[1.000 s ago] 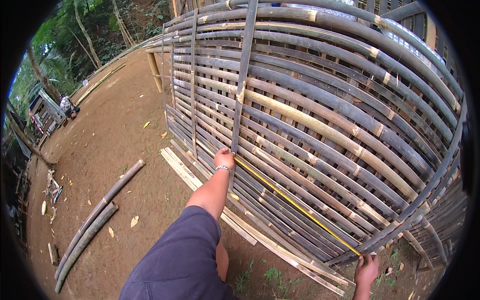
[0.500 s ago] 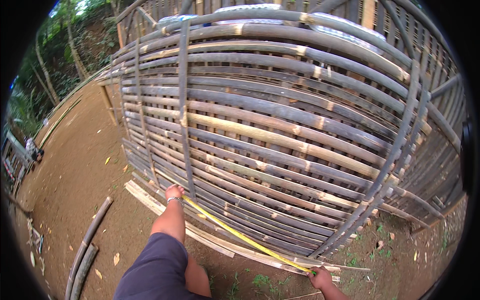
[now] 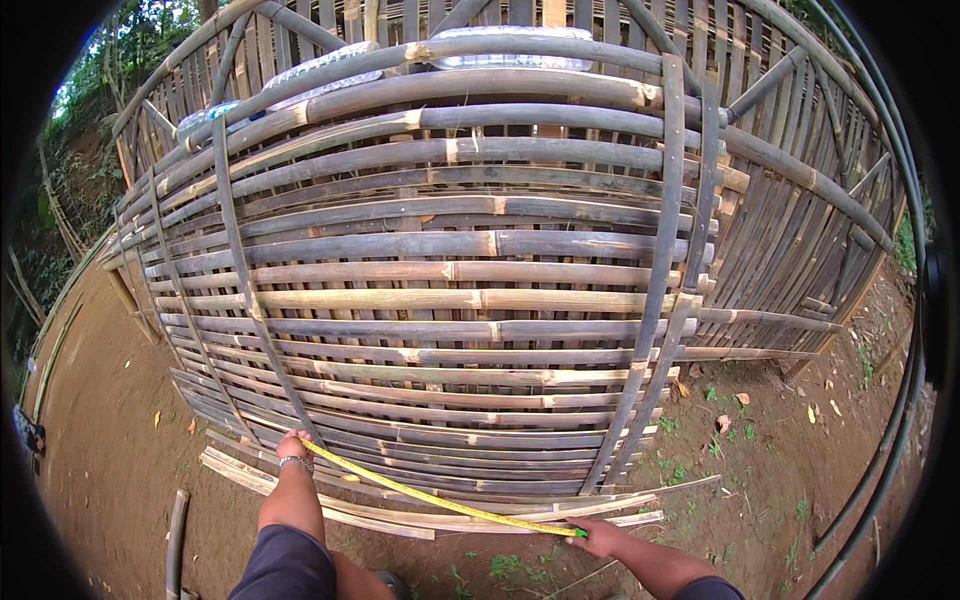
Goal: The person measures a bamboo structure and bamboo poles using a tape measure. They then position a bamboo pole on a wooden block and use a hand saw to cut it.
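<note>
A yellow tape measure (image 3: 430, 492) is drawn out between my two hands, low in front of a slatted bamboo wall (image 3: 480, 300). My left hand (image 3: 293, 445) is closed on the tape's left end, close to the foot of an upright bamboo strip (image 3: 250, 290). At the tape's right end my right hand (image 3: 600, 538) is closed too, with a bit of green showing at its fingers. The tape slopes down toward the right hand, above split bamboo strips (image 3: 380, 520) on the ground.
Clear plastic bottles (image 3: 510, 50) lie along the wall's top. Another slatted wall (image 3: 790, 220) stands behind on the right. A dark pole (image 3: 177, 540) lies on bare soil at lower left. Dark cables (image 3: 905, 400) curve down the right side.
The view has turned to the right, so the wall sits more squarely ahead and more of my right arm shows. Both hands still hold the tape stretched between them.
</note>
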The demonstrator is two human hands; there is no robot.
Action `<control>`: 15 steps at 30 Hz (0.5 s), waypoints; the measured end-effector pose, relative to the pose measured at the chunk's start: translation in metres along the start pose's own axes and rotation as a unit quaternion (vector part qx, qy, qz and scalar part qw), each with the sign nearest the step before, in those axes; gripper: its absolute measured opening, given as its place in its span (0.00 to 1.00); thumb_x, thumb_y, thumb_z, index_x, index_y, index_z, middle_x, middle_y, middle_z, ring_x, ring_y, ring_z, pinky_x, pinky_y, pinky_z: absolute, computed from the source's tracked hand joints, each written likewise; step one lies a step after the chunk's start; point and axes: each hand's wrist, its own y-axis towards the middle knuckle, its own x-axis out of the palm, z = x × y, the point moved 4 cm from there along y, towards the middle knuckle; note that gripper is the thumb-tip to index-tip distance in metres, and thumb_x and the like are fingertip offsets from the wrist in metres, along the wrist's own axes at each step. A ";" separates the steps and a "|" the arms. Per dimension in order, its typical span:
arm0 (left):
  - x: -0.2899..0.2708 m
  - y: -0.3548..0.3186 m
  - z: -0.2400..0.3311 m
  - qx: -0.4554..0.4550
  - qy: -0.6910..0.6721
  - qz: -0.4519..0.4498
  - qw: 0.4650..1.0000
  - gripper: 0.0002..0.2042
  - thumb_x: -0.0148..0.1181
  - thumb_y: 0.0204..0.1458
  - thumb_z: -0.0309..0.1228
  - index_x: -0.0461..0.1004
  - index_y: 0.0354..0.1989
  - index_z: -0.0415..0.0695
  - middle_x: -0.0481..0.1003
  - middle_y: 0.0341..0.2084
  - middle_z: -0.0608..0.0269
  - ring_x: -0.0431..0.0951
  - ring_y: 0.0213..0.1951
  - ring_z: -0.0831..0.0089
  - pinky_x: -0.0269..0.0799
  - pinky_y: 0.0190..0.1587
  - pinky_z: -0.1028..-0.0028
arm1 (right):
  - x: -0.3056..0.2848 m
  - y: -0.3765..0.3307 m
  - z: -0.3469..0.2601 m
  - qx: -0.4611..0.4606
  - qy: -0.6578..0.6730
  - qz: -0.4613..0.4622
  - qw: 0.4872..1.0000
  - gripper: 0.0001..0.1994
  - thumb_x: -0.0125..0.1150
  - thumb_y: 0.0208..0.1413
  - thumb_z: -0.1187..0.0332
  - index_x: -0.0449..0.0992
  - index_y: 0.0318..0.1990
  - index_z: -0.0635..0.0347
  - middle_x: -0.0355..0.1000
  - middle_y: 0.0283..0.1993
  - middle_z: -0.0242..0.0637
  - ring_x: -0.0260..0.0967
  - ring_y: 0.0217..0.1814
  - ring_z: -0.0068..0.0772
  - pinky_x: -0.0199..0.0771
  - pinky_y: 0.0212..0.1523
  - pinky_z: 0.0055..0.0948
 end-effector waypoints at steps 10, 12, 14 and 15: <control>0.073 -0.102 -0.054 -0.051 0.275 -0.180 0.943 0.09 0.51 0.63 0.30 0.74 0.47 0.45 0.76 0.36 0.63 0.78 0.29 0.74 0.81 0.30 0.72 | 0.037 0.059 -0.075 -0.063 0.059 0.018 0.996 0.50 0.65 0.49 0.39 0.51 0.71 0.62 0.59 0.67 0.60 0.59 0.69 0.58 0.61 0.67 0.43; 0.084 -0.128 -0.066 -0.064 0.310 -0.246 0.916 0.07 0.50 0.63 0.27 0.71 0.47 0.44 0.76 0.35 0.63 0.79 0.30 0.72 0.82 0.33 0.69 | 0.042 0.064 -0.083 -0.057 0.085 0.035 0.994 0.52 0.67 0.48 0.40 0.50 0.71 0.63 0.58 0.68 0.60 0.58 0.70 0.57 0.61 0.68 0.43; 0.089 -0.155 -0.082 -0.090 0.339 -0.312 0.883 0.07 0.50 0.63 0.27 0.72 0.47 0.44 0.75 0.36 0.63 0.81 0.33 0.70 0.82 0.36 0.68 | 0.046 0.065 -0.090 -0.043 0.093 0.033 0.994 0.51 0.68 0.48 0.41 0.50 0.71 0.63 0.59 0.68 0.61 0.59 0.69 0.57 0.61 0.67 0.43; 0.087 -0.169 -0.093 -0.130 0.365 -0.348 0.854 0.06 0.51 0.63 0.26 0.72 0.46 0.44 0.75 0.38 0.63 0.81 0.35 0.70 0.82 0.38 0.68 | 0.046 0.064 -0.094 -0.040 0.097 0.033 0.994 0.51 0.68 0.49 0.42 0.50 0.71 0.63 0.59 0.67 0.61 0.59 0.69 0.57 0.62 0.67 0.43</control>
